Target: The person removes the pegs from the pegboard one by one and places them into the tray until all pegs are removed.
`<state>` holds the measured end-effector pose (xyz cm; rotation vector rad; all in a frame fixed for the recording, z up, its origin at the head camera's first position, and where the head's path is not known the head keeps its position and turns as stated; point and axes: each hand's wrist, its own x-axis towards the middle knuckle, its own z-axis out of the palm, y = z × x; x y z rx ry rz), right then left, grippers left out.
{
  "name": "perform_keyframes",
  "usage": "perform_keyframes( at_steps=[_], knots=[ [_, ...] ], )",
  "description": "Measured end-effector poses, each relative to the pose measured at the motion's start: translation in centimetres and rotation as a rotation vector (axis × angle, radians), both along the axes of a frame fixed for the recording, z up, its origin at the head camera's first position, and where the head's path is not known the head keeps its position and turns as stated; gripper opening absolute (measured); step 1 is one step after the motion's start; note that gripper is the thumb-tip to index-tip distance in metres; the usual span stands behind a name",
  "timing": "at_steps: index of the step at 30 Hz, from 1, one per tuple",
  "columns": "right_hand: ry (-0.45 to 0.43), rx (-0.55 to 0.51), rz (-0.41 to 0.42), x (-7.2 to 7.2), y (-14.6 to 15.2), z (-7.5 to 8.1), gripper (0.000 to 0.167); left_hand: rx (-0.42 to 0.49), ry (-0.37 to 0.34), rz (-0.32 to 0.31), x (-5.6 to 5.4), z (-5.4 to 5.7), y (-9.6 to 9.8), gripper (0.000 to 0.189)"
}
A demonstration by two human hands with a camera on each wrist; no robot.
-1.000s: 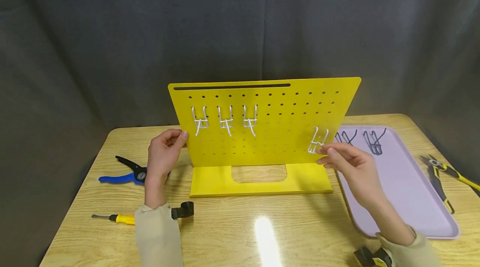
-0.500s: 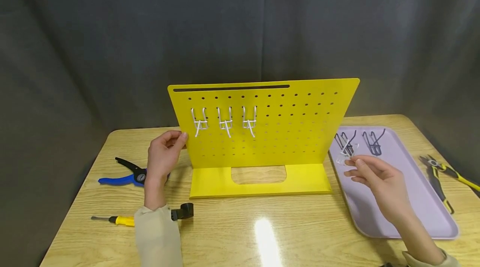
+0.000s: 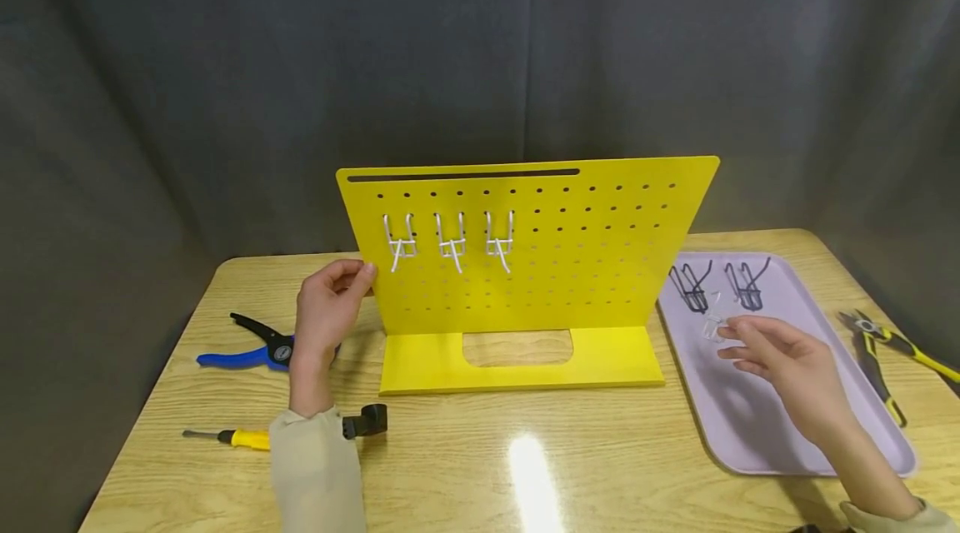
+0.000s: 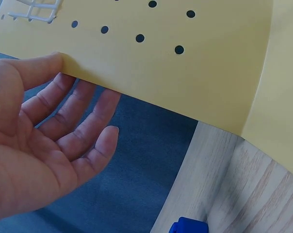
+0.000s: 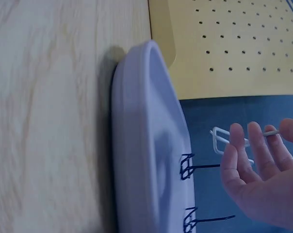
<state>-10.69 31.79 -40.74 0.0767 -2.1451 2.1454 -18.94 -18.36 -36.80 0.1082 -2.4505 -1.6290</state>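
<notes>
A yellow pegboard (image 3: pixel 592 266) stands mid-table, with three white wire hooks (image 3: pixel 452 246) hung in a row at its upper left. My left hand (image 3: pixel 326 308) grips the board's left edge; in the left wrist view the thumb (image 4: pixel 42 68) lies on the front and other fingertips go behind. Over the lilac tray (image 3: pixel 731 425), my right hand (image 3: pixel 795 371) pinches another white wire hook (image 3: pixel 712 328). The right wrist view shows that hook partly hidden by the fingers. Two black wire hooks (image 3: pixel 747 287) lie at the tray's far end.
Blue-handled pliers (image 3: pixel 236 359) and a yellow screwdriver (image 3: pixel 249 439) lie left of the board, partly behind my left arm. Yellow-and-black pliers (image 3: pixel 873 366) lie right of the tray. A dark curtain (image 3: pixel 480 50) hangs behind the table.
My right hand has moved right with the white hook, from in front of the board's lower right to over the tray. My left hand stays on the board's edge.
</notes>
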Motion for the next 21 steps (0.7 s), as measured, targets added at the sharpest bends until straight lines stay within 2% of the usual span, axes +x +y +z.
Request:
perform_keyframes(
  at_steps=[7,21],
  knots=[
    [-0.1,0.011,0.072,-0.9,0.7,-0.6,0.018,0.005,0.003,-0.001,-0.1,-0.1,0.0,0.032],
    [-0.239,0.198,0.086,-2.2,1.4,-0.8,0.015,0.007,0.006,-0.006,0.0,0.0,0.0,0.03]
  ],
)
